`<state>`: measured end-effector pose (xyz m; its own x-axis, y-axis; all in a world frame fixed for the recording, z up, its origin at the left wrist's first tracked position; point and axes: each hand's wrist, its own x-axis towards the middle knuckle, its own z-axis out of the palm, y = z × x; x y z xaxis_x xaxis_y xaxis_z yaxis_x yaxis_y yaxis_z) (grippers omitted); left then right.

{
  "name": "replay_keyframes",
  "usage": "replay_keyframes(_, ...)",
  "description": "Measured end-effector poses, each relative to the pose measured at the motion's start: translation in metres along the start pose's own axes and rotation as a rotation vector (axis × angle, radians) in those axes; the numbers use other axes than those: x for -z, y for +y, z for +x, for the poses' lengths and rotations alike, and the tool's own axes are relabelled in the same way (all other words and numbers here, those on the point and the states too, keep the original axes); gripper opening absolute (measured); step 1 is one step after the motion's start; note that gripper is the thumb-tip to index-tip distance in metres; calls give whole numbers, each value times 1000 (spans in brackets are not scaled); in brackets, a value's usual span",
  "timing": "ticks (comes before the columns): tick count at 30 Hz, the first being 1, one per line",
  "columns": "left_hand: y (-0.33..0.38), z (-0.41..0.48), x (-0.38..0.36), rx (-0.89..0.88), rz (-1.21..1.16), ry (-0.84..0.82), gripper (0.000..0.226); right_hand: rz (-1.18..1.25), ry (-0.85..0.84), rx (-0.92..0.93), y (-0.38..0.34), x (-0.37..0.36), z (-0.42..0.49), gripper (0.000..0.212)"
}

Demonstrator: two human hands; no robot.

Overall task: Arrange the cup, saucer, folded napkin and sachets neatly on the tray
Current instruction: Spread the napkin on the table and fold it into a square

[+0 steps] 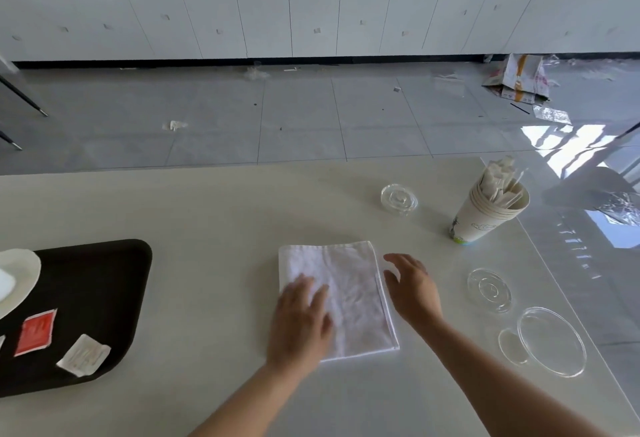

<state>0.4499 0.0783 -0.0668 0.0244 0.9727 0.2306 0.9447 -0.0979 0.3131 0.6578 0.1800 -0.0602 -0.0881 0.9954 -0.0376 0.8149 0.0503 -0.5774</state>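
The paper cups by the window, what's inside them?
Thin white paper-wrapped sticks poke out of the stack of paper cups. The cup walls hide their lower ends and anything else inside.

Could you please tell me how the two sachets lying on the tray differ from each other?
The red sachet is bright red with a pale border; the white sachet is plain white. The red sachet lies nearer the tray's left side, the white sachet nearer its front right corner. Both lie flat, apart from each other.
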Motion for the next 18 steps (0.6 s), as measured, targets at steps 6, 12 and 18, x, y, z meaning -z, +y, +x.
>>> replay_keyframes(6, -52, 20, -11, 86, 190, -276, 80, -358, -120, 259, 14, -36, -58, 72)
replay_keyframes(12, -61, 21, -28, 105, 234, -334, 89, -494, -128, 291, 20, -53, -69, 81)
replay_keyframes(18, -87, -4, -19, 105, 256, -315, 87, -490, -201, 320, -5, -63, -80, 81)
